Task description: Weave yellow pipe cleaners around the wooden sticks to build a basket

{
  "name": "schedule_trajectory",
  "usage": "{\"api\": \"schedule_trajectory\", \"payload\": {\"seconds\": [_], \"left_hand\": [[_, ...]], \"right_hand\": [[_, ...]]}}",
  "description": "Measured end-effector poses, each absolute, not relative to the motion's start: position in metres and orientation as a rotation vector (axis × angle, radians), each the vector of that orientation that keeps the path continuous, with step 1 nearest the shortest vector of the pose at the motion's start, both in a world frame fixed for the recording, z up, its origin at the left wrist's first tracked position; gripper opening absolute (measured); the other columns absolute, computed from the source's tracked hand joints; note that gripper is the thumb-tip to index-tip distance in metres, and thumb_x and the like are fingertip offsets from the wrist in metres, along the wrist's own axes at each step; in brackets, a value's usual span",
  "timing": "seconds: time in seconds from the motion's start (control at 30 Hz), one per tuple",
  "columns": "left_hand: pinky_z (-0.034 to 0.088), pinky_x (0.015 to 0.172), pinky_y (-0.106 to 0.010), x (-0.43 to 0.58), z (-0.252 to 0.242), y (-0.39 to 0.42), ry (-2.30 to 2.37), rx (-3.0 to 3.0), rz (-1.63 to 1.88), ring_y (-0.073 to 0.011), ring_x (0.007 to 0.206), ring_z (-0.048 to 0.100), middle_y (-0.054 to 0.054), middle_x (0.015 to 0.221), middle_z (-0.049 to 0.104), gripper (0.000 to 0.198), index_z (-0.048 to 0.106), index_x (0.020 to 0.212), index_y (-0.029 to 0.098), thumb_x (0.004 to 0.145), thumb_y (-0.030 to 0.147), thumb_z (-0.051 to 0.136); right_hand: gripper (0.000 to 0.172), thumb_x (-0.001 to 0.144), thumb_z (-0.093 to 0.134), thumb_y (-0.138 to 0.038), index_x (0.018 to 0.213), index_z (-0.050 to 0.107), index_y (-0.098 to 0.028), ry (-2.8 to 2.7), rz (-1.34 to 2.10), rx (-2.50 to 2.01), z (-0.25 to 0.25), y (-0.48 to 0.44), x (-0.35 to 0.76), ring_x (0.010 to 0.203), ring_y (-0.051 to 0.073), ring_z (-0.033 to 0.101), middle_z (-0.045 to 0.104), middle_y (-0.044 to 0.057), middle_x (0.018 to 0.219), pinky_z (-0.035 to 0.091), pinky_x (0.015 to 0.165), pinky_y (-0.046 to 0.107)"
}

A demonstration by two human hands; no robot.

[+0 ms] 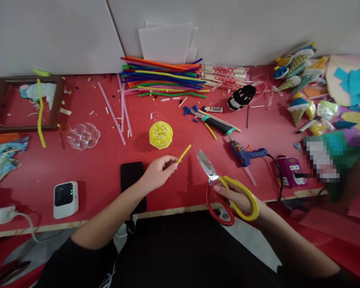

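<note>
Pinched in my left hand (161, 172) is a short piece of yellow pipe cleaner (185, 153), its free end pointing up and right. My right hand (234, 197) grips scissors (220, 188) with one yellow and one red handle. The scissor blades look nearly closed and point up and left, a little right of the yellow piece and apart from it. Beyond my left hand sits a small round yellow craft piece (161, 135) with pale bits on top. Another short yellow piece (210, 131) lies near black-and-green handled pliers (217, 125).
A blue glue gun (246, 153) with a cord lies on the right, by a purple box (290, 172). Bundled coloured pipe cleaners (165, 78) lie along the wall. On the left are a flower-shaped clear tray (83, 136), a white device (66, 200) and a black phone (129, 174).
</note>
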State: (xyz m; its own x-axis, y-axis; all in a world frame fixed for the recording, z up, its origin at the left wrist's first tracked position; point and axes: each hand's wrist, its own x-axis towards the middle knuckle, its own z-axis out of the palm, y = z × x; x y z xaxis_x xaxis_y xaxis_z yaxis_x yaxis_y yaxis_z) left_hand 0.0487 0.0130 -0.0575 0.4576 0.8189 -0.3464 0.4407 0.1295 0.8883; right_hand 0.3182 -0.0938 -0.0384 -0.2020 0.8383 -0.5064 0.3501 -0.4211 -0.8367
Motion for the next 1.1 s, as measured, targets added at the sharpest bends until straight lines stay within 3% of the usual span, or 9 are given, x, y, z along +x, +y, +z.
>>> {"api": "schedule_trajectory", "payload": {"seconds": [0.17, 0.27, 0.33, 0.5, 0.67, 0.8, 1.1], "left_hand": [[0.055, 0.06, -0.025, 0.041, -0.06, 0.005, 1.168, 1.332, 0.432, -0.0138, 0.067, 0.067, -0.003, 0.085, 0.073, 0.02, 0.067, 0.104, 0.018, 0.09, 0.029, 0.058], [0.052, 0.057, -0.024, 0.041, -0.061, 0.008, 1.181, 1.294, 0.432, -0.0128, 0.062, 0.064, 0.0, 0.076, 0.068, 0.017, 0.067, 0.098, 0.018, 0.085, 0.027, 0.061], [0.049, 0.055, -0.024, 0.041, -0.061, 0.011, 1.183, 1.282, 0.423, -0.0118, 0.057, 0.061, 0.003, 0.069, 0.064, 0.015, 0.068, 0.095, 0.018, 0.083, 0.025, 0.062], [0.049, 0.057, -0.024, 0.042, -0.064, 0.015, 1.168, 1.252, 0.419, -0.0115, 0.054, 0.062, 0.005, 0.064, 0.061, 0.023, 0.07, 0.101, 0.017, 0.081, 0.026, 0.062], [0.05, 0.059, -0.025, 0.042, -0.066, 0.012, 1.155, 1.251, 0.449, -0.0109, 0.056, 0.062, 0.006, 0.066, 0.058, 0.037, 0.072, 0.114, 0.014, 0.082, 0.027, 0.058], [0.049, 0.059, -0.025, 0.041, -0.065, 0.012, 1.133, 1.28, 0.445, -0.0102, 0.054, 0.06, 0.006, 0.065, 0.057, 0.046, 0.072, 0.123, 0.013, 0.082, 0.027, 0.057], [0.047, 0.059, -0.025, 0.041, -0.066, 0.006, 1.145, 1.359, 0.464, -0.0118, 0.059, 0.058, 0.005, 0.065, 0.058, 0.048, 0.072, 0.128, 0.014, 0.084, 0.029, 0.057]], "right_hand": [[0.044, 0.089, 0.061, -0.063, 0.076, 0.051, -0.023, -1.214, 2.106, -1.633, -0.044, -0.095, 0.306, 0.05, 0.015, 0.063, 0.065, 0.001, 0.064, 0.053, 0.051, 0.029], [0.049, 0.086, 0.062, -0.07, 0.076, 0.046, -0.025, -1.19, 2.175, -1.642, -0.045, -0.093, 0.308, 0.038, 0.012, 0.05, 0.052, -0.006, 0.05, 0.043, 0.042, 0.027], [0.053, 0.086, 0.062, -0.073, 0.075, 0.043, -0.025, -1.221, 2.092, -1.703, -0.041, -0.087, 0.313, 0.039, 0.01, 0.042, 0.043, -0.009, 0.047, 0.036, 0.041, 0.025], [0.059, 0.086, 0.058, -0.081, 0.076, 0.048, -0.023, -1.581, 1.696, -1.834, -0.023, -0.068, 0.324, 0.062, 0.012, 0.044, 0.048, -0.003, 0.068, 0.037, 0.056, 0.028], [0.064, 0.092, 0.04, -0.084, 0.074, 0.045, -0.023, -1.866, 1.727, -1.798, -0.014, -0.061, 0.323, 0.059, 0.013, 0.042, 0.048, -0.002, 0.066, 0.034, 0.057, 0.03], [0.064, 0.092, 0.04, -0.084, 0.074, 0.045, -0.023, -1.927, 1.748, -1.749, -0.017, -0.059, 0.319, 0.059, 0.012, 0.041, 0.048, -0.002, 0.066, 0.033, 0.056, 0.029], [0.069, 0.088, 0.037, -0.089, 0.071, 0.046, -0.023, -1.93, 1.707, -1.808, -0.024, -0.057, 0.313, 0.058, 0.011, 0.038, 0.045, -0.003, 0.064, 0.032, 0.055, 0.029]]}}
